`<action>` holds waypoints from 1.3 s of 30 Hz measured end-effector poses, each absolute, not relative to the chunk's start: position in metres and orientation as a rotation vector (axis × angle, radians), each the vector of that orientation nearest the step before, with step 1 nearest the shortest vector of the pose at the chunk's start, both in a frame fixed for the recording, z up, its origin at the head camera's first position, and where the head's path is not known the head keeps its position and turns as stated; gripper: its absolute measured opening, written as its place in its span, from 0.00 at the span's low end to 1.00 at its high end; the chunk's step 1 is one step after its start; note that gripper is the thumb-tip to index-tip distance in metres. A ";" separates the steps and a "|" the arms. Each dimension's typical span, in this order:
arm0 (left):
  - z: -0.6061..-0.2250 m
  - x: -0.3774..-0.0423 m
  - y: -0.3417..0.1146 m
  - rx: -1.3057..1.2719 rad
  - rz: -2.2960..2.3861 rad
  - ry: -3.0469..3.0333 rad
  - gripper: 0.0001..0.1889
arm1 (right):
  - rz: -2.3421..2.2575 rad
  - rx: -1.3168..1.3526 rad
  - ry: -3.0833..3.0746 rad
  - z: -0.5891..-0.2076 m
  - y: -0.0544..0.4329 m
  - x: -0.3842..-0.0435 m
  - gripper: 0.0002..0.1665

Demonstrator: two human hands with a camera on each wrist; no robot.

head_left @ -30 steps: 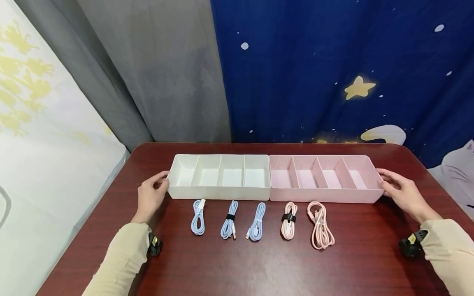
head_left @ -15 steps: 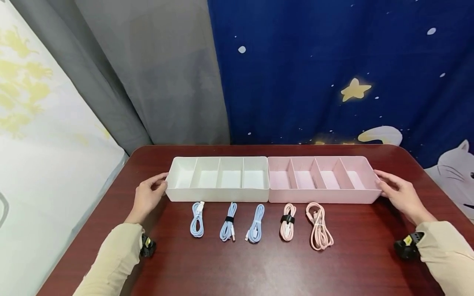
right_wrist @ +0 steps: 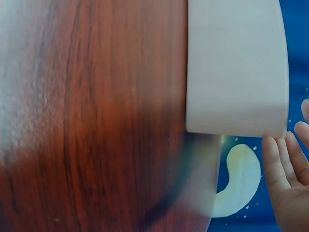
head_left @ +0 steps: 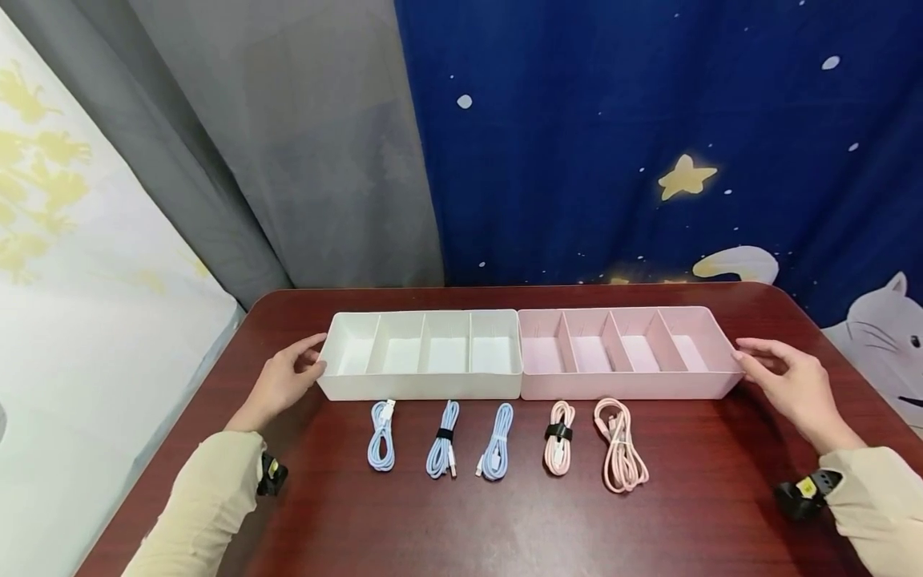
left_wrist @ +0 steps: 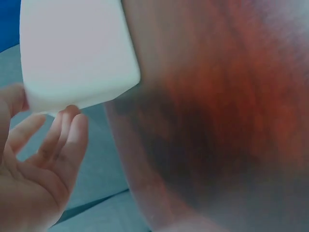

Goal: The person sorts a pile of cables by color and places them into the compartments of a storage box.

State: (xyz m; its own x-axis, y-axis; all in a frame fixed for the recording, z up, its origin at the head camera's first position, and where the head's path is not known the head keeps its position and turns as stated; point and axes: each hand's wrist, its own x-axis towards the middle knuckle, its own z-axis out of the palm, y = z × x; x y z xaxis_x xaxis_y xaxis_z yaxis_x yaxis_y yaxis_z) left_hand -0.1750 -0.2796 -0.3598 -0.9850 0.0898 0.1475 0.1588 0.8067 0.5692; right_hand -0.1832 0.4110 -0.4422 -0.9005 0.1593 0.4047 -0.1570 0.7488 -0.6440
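- White tray [head_left: 421, 388]: on surface [head_left: 505, 529], long axis left-right, 4-section top upward.
- Pink tray [head_left: 630, 386]: in line, against white tray's right end.
- Left hand [head_left: 284, 378]: grip relaxed, touching white tray's left end.
- Right hand [head_left: 796, 393]: grip relaxed, touching pink tray.

Table [head_left: 497, 533]: dark red-brown, wood grain, glossy, far corners rounded; glare near front. Behind, left of centre: plain grey curtain [head_left: 324, 144], folds toward left. Butting it on right: deep-blue curtain [head_left: 562, 144], white dots, yellow star [head_left: 687, 177], pale curved shape [head_left: 739, 263] just above table's far edge, whiskered cat print [head_left: 883, 328] cut by frame at right. Far left: white cloth [head_left: 108, 377], yellow print [head_left: 43, 172] upper part, slanting alongside table.
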 end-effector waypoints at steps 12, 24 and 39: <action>-0.355 -0.187 -0.282 -0.183 -0.971 -2.913 0.26 | 1.282 0.069 -2.403 -0.441 0.391 -0.165 0.19; -0.366 -0.194 -0.286 -0.062 -1.106 -2.854 0.22 | 1.315 0.409 -2.487 -0.408 0.322 -0.133 0.14; -0.367 -0.198 -0.279 -0.043 -1.060 -2.844 0.21 | 1.754 0.605 -2.497 -0.380 0.266 -0.099 0.15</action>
